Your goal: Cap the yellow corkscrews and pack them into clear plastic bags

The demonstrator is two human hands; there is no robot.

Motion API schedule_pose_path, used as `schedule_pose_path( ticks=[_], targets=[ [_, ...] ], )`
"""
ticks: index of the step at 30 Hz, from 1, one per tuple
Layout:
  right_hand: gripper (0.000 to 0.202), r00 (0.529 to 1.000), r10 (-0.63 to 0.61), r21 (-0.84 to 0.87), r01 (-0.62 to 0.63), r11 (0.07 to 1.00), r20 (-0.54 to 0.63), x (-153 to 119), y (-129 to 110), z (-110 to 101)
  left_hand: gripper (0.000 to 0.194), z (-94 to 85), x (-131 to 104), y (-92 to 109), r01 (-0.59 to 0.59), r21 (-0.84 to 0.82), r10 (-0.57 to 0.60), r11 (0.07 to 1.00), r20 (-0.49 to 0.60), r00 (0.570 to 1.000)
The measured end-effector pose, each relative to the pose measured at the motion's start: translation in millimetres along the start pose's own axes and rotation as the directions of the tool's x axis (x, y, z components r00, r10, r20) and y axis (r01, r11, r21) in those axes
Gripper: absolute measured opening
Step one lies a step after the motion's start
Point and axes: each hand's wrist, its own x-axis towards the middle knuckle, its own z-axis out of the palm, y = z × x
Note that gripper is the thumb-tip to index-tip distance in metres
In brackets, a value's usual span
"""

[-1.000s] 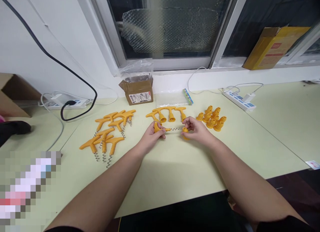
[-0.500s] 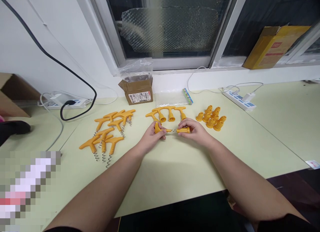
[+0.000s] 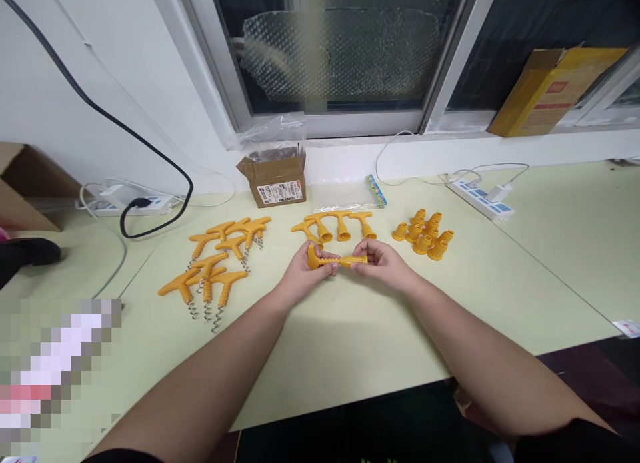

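My left hand is closed around the T-shaped handle of a yellow corkscrew. My right hand pinches a yellow ribbed plastic sleeve, which sits over the corkscrew's metal spiral and meets the end of its threaded shank. Just beyond my hands lies a row of yellow T-handled pieces with sleeves on them. On the left rest several corkscrews with bare spirals. Several loose yellow sleeves stand to the right.
Behind the row are a small brown carton and a clear plastic bag. Power strips lie at left and right, with a black cable looping down at left. A yellow carton leans on the window.
My right hand has moved left, sliding the sleeve over the spiral, which no longer shows between the two parts. My left hand stays nearly in place.
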Motion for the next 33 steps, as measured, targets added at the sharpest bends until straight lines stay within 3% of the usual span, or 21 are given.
schedule_pose_path(
  ticks=[9, 14, 18, 20, 22, 26, 29, 33],
  targets=[
    [0.040, 0.979, 0.187, 0.103, -0.194, 0.975, 0.080, 1, -1, 12, 0.048, 2.2, -9, 7, -0.135, 0.218, 0.137, 0.967, 0.005, 0.991],
    [0.036, 0.889, 0.417, 0.255, -0.454, 0.854, 0.186, -4, -7, 11, 0.042, 7.5, -15, 8, -0.222, 0.371, 0.212, 0.902, 0.069, 0.975],
    [0.027, 0.822, 0.517, 0.249, -0.567, 0.785, 0.239, -6, -15, 12, 0.034, 9.3, -19, 7, -0.328, 0.441, 0.291, 0.835, 0.152, 0.945],
    [0.029, 0.842, 0.485, 0.263, -0.535, 0.802, 0.235, -7, -16, 14, 0.031, 9.7, -20, 6, -0.351, 0.497, 0.316, 0.794, 0.156, 0.936],
    [0.032, 0.896, 0.382, 0.325, -0.439, 0.838, 0.226, -7, -16, 13, 0.032, 10.5, -21, 7, -0.334, 0.515, 0.322, 0.790, 0.115, 0.940],
    [0.039, 0.980, 0.143, 0.310, -0.180, 0.934, 0.137, -7, -11, 6, 0.039, 12.0, -18, 9, -0.244, 0.403, 0.276, 0.882, -0.023, 0.961],
    [0.034, 0.990, 0.055, 0.230, -0.084, 0.970, 0.130, -4, -5, 2, 0.044, 10.2, -14, 8, -0.176, 0.293, 0.213, 0.940, -0.099, 0.972],
    [0.033, 0.997, 0.028, 0.190, -0.041, 0.981, 0.068, -2, 1, 5, 0.050, 6.0, -8, 5, -0.090, 0.177, 0.115, 0.980, -0.135, 0.984]
  ],
)
